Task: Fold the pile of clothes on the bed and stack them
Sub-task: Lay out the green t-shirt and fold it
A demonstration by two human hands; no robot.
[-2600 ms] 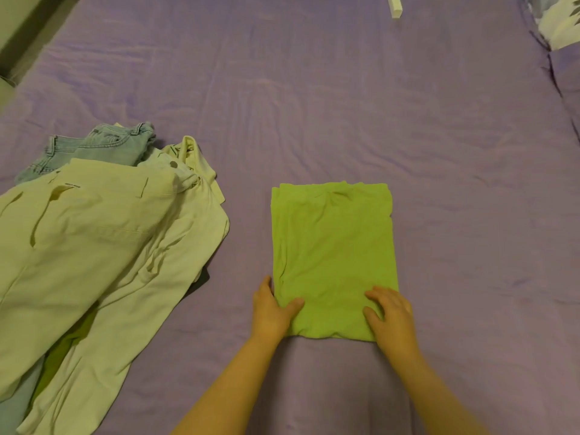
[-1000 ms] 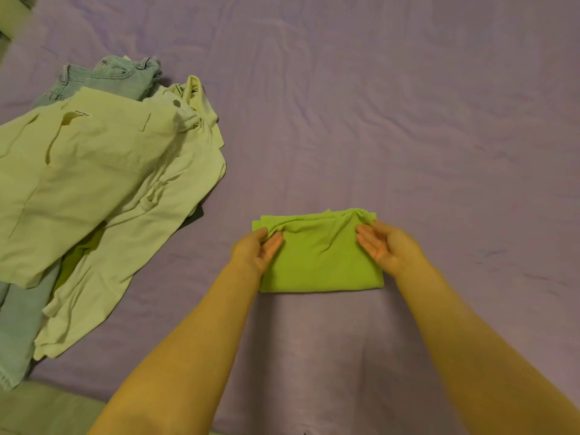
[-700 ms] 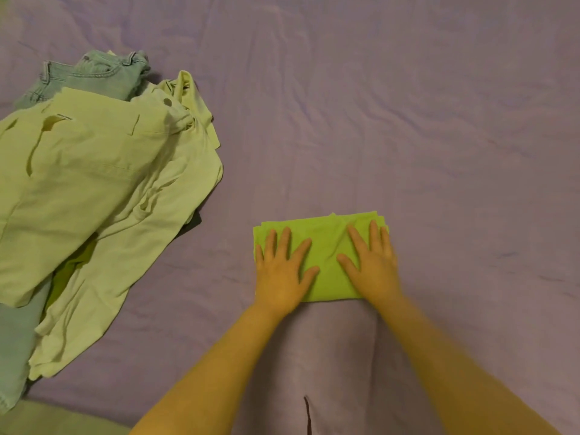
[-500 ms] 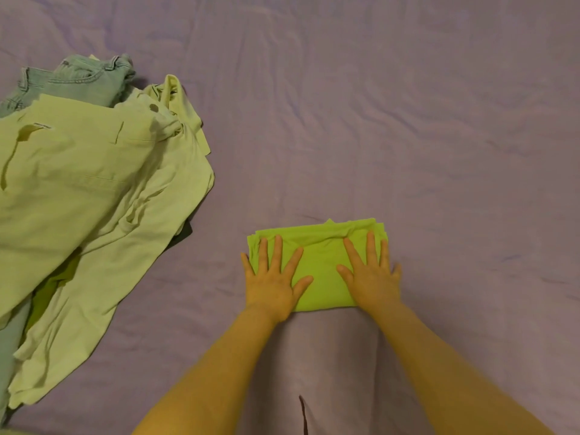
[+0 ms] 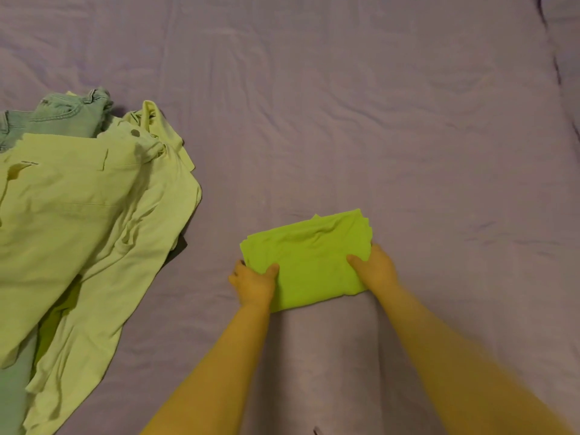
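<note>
A bright green garment point(image 5: 309, 257), folded into a small rectangle, lies on the purple bed sheet point(image 5: 376, 127) in front of me, turned slightly askew. My left hand point(image 5: 253, 282) grips its near left corner, thumb on top and fingers under the edge. My right hand point(image 5: 375, 269) grips its right side, thumb on top. To the left sits the unfolded pile: pale yellow-green trousers point(image 5: 72, 215) spread over other clothes, with light blue jeans point(image 5: 59, 116) behind them.
The pile covers the left part of the bed down to the frame's lower left corner. A seam or pillow edge point(image 5: 557, 67) runs along the far right. Wrinkled purple sheet stretches beyond and to the right of the folded garment.
The garment went from a long rectangle to a half-size fold. My hands pressed flat on it, then shifted to its sides and took hold; it is now rotated a little.
</note>
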